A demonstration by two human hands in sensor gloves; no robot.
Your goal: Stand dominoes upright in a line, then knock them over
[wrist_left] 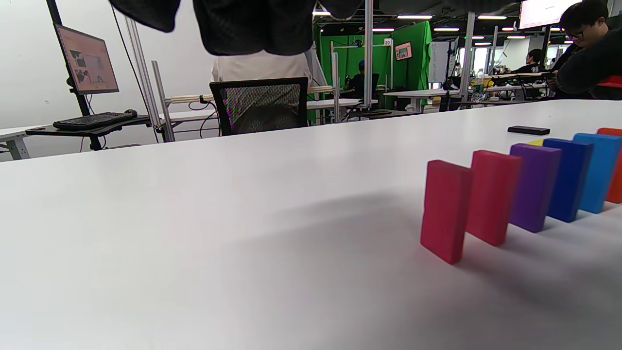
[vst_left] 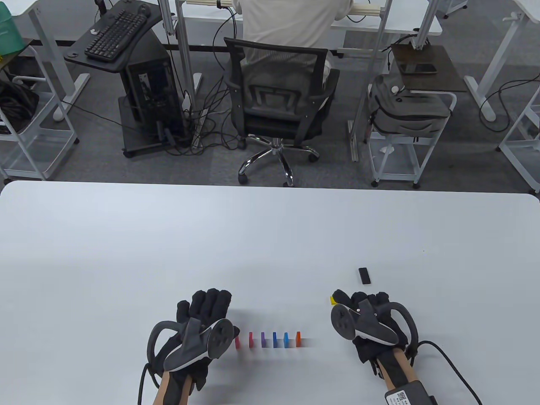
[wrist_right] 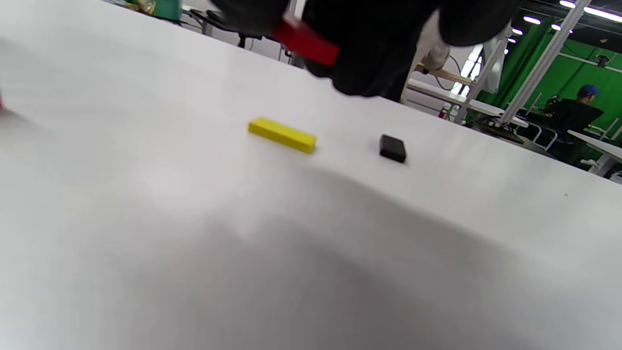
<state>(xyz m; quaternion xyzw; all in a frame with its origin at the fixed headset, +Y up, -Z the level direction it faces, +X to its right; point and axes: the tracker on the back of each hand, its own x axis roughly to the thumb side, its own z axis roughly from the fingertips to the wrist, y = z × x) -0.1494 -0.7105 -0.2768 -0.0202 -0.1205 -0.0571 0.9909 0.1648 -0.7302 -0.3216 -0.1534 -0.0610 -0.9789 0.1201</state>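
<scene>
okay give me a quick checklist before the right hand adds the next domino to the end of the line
1. The six dominoes in the line all upright: ok.
2. Right hand has a domino: ok, its fingers pinch a red domino.
3. Orange domino at the line's right end has bare table beyond it: ok.
4. Left hand off the line: cannot tell, its tracker hides the leftmost piece in the table view.
5. Yellow domino out of the way: ok, flat on the table beyond the right hand.
6. Black domino also spare: ok, lying flat farther back.
</scene>
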